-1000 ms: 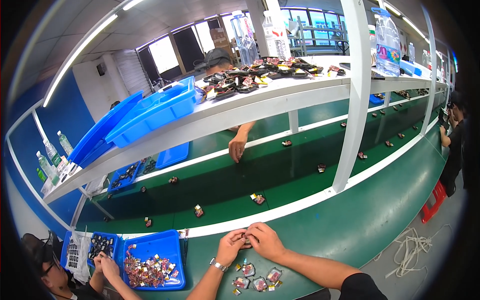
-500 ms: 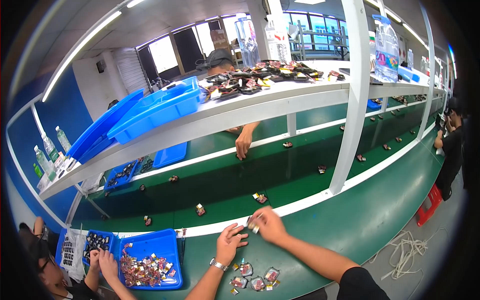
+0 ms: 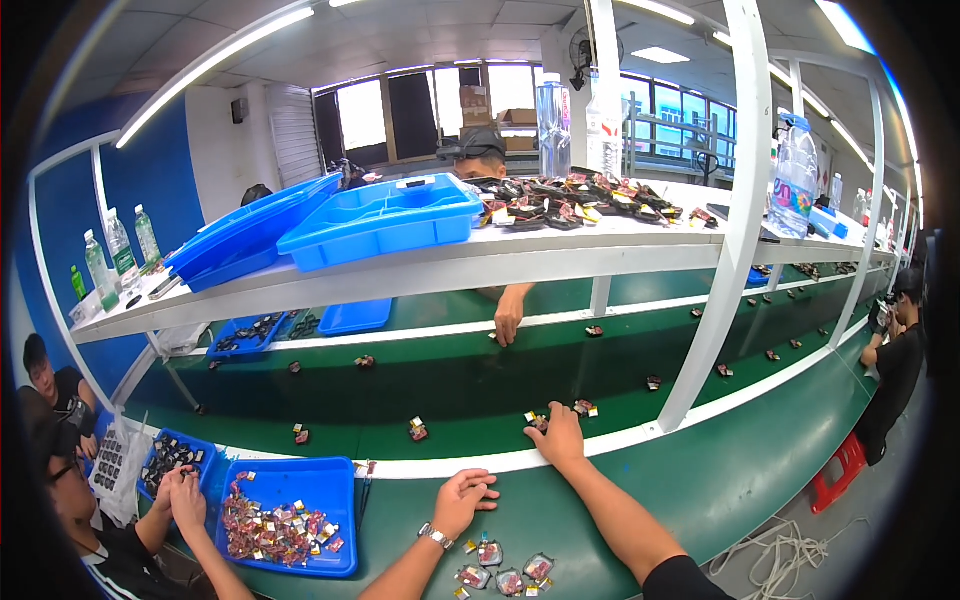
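Meanwhile, the right hand [image 3: 560, 440] reaches onto the conveyor belt [image 3: 450, 400], fingers clenched on a small component [image 3: 537, 421]; the left hand [image 3: 463, 500] rests released just behind, on the green surface [image 3: 760, 470].

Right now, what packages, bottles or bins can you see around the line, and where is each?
Small clear packets: green bench, by the left hand.
Small dark piece: on the belt, at the right hand.
Blue bin: left of the hands, full of mixed small parts.
Blue trays: stacked on the white shelf.
Clear bottles: upright on that shelf.
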Motion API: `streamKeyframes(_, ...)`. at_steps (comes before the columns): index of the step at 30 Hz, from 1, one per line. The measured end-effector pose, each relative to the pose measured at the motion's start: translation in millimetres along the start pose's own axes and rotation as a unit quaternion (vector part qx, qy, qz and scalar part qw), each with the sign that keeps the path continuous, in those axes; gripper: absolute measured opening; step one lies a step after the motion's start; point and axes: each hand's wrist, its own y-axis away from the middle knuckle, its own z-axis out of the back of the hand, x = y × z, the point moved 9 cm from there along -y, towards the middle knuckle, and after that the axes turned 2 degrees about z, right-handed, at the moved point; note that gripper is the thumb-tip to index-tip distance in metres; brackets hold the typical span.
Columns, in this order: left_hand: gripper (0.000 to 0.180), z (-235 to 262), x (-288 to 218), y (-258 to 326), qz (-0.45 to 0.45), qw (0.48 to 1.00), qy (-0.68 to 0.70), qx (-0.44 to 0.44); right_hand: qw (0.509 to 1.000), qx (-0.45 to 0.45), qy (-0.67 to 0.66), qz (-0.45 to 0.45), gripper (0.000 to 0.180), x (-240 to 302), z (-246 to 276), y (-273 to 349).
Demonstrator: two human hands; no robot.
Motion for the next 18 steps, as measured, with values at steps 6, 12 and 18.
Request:
streamKeyframes(6,0.030,9.2,-0.3,-1.4,0.037,0.999,0.012,-0.018,0.965,0.101,-0.240,-0.015,0.057,21.1,-12.1,20.6)
streamKeyframes(12,0.038,-1.2,6.1,3.6,0.147,0.975,0.096,0.136,0.885,0.310,-0.303,0.170,0.061,111.5,25.8,74.4)
streamKeyframes(18,0.035,-5.4,6.7,4.3,0.122,0.983,0.062,0.124,0.901,0.248,-0.301,0.191,0.049,114.8,36.2,73.3)
